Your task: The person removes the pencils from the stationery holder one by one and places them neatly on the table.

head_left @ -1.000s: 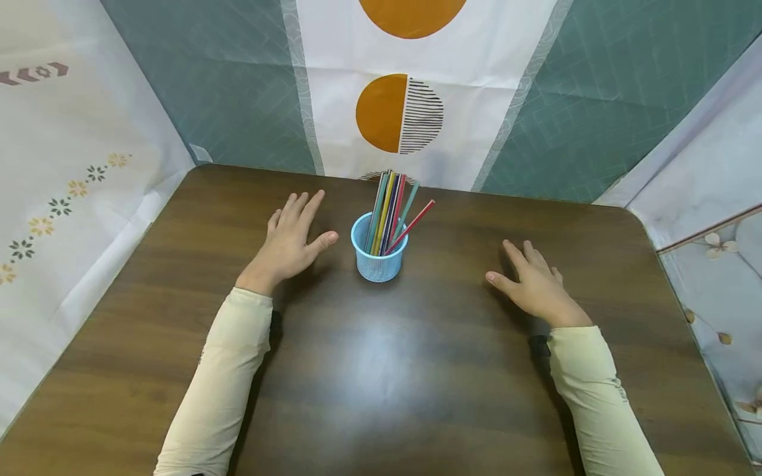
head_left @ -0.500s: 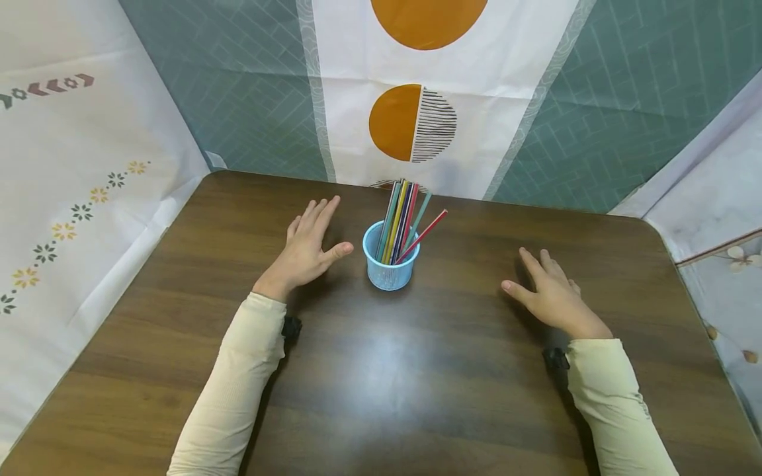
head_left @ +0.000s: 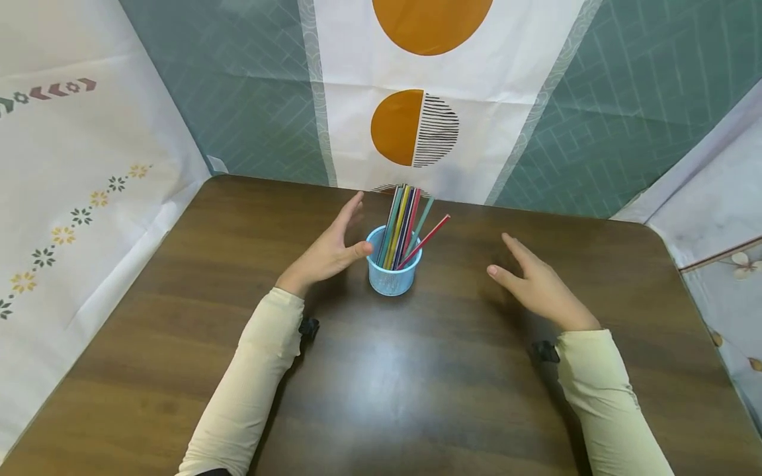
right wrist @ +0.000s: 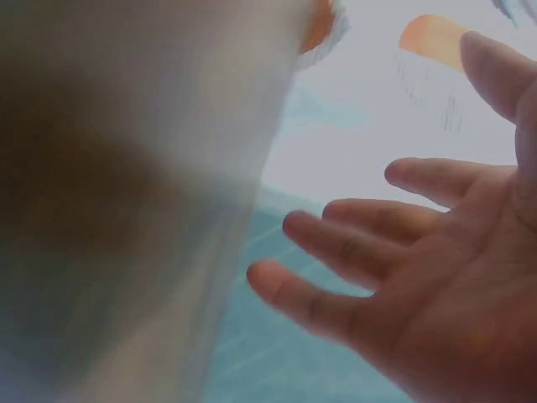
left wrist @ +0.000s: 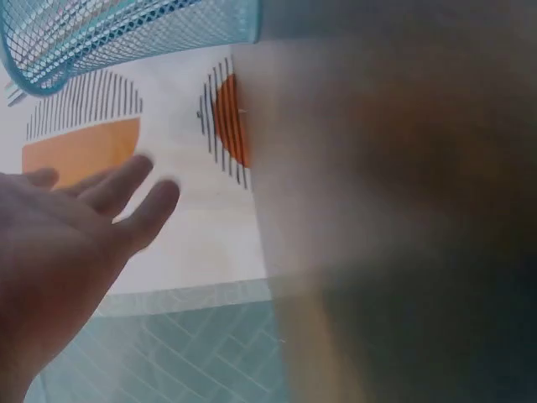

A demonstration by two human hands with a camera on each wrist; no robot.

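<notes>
A light blue mesh pencil cup [head_left: 391, 283] stands upright on the brown table, several colored pencils [head_left: 400, 225] leaning in it. One red pencil [head_left: 430, 233] slants out to the right. My left hand [head_left: 327, 254] is at the cup's left side, fingers extended, thumb tip overlapping the rim in the head view. In the left wrist view the cup's mesh wall [left wrist: 168, 34] shows above the spread fingers. My right hand [head_left: 538, 284] hovers to the right of the cup, apart from it, with thumb and fingers extended. Nothing is in the right palm [right wrist: 453, 277].
The wooden table [head_left: 381, 396] reaches back to a hanging cloth [head_left: 351, 66] with orange circles. White patterned cloths hang at the left [head_left: 65, 165] and right [head_left: 714, 198] sides. Dark wrist straps [head_left: 308, 328] show below both cuffs.
My left hand has moved right, up to the cup, and turned edge-on. My right hand has shifted slightly left and turned its palm inward. The cup stays in place while the head view shifts.
</notes>
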